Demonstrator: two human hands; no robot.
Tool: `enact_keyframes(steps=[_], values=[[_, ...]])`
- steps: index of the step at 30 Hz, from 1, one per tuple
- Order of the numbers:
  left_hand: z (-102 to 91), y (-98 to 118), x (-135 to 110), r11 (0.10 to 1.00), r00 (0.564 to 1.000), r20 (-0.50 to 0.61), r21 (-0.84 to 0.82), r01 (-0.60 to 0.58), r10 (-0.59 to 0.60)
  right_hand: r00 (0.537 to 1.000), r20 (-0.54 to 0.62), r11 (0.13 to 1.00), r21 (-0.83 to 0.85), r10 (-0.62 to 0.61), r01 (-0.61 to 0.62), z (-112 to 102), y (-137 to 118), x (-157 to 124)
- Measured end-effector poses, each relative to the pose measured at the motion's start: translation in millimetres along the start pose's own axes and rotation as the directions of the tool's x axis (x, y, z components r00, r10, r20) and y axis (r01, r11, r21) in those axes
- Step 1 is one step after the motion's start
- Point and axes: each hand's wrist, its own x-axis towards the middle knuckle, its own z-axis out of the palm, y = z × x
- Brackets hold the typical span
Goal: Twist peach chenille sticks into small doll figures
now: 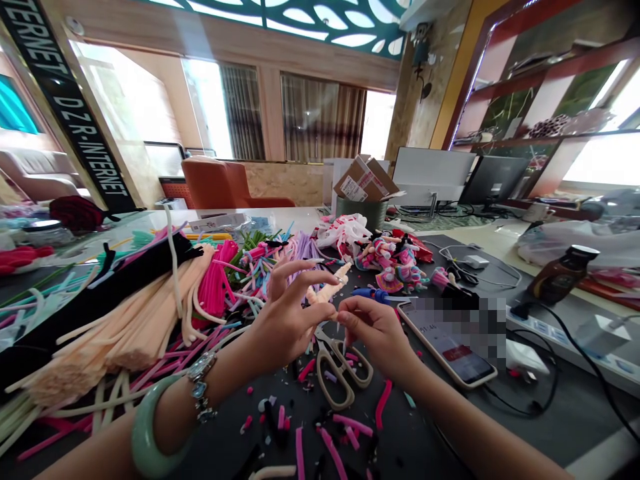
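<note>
My left hand (285,323) pinches with thumb and index finger, its other fingers lifted and spread. Between the two hands is a small peach-coloured piece of fuzzy pipe cleaner work (331,287), its shaped end pointing up and away. My right hand (375,333) is closed in a pinch at the near end of the same piece, fingertips touching the left ones. A thin pale tip shows below the right fingers; I cannot make out what it is. Directly beneath lie scissors (336,383) with beige handles, blades partly hidden by the hands.
Bundled peach pipe cleaners (135,313) and pink ones (217,280) lie left. Cut scraps (333,453) litter the near tabletop. Right are a phone (445,343), a power strip (545,327) and a brown bottle (563,273). Behind lie a blue-handled tool (370,294) and finished-looking colourful figures (395,260).
</note>
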Motion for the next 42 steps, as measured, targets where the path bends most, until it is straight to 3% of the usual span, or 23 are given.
enact_keyframes(steps=[3,6,10,13,18,25,29,34,42], values=[[-2.2,2,-1,0.996,0.998,0.024,0.067,-0.052,0.050,0.999,-0.023,0.999,-0.030,-0.040,0.039,1,1,-1],[-2.0,3,-2,0.992,0.996,-0.021,0.092,-0.085,0.088,0.996,-0.037,0.995,-0.057,-0.080,0.078,3,1,-2],[1.7,4,-5,0.983,0.986,-0.097,0.137,-0.125,0.139,0.999,-0.012,0.999,0.005,-0.041,0.041,4,2,-3],[3.7,5,-6,0.975,0.982,-0.086,0.162,-0.150,0.165,0.998,-0.054,0.999,-0.004,-0.034,0.034,6,1,-4],[7.3,7,0,0.998,0.998,-0.027,0.048,0.049,-0.048,0.986,-0.155,0.990,-0.136,-0.066,0.045,6,2,-4],[11.2,2,1,0.974,0.976,-0.051,-0.097,0.204,-0.210,0.962,-0.152,0.943,-0.279,-0.227,0.179,4,0,-5],[11.0,0,0,0.972,0.974,-0.065,-0.102,0.211,-0.219,0.945,-0.133,0.911,-0.336,-0.297,0.239,4,-3,-5],[11.9,2,-2,0.977,0.975,-0.104,-0.109,0.184,-0.195,0.949,-0.124,0.908,-0.349,-0.292,0.233,5,2,-4],[13.8,7,-7,0.985,0.982,-0.079,-0.037,0.167,-0.169,0.935,-0.119,0.880,-0.396,-0.333,0.263,4,5,-3]])
